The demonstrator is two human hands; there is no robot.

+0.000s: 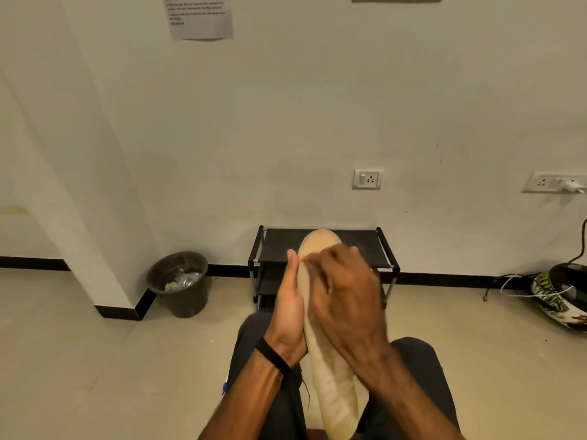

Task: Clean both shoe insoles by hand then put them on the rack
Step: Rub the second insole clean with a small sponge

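Observation:
A long beige shoe insole [333, 385] stands on end between my knees, toe end up. My left hand [289, 306] holds it from the left side, thumb straight along its edge, fingers hidden behind it. My right hand [343, 290] lies over the insole's upper face with curled fingers, blurred, and covers its middle. Behind the hands a low black shoe rack [362, 242] stands against the wall. I see only one insole.
A dark bin [181, 287] with rubbish stands on the floor left of the rack, beside a wall corner. A helmet [562, 296] and loose cables lie at the right. Wall sockets [367, 179] sit above the rack. My dark-trousered legs fill the bottom.

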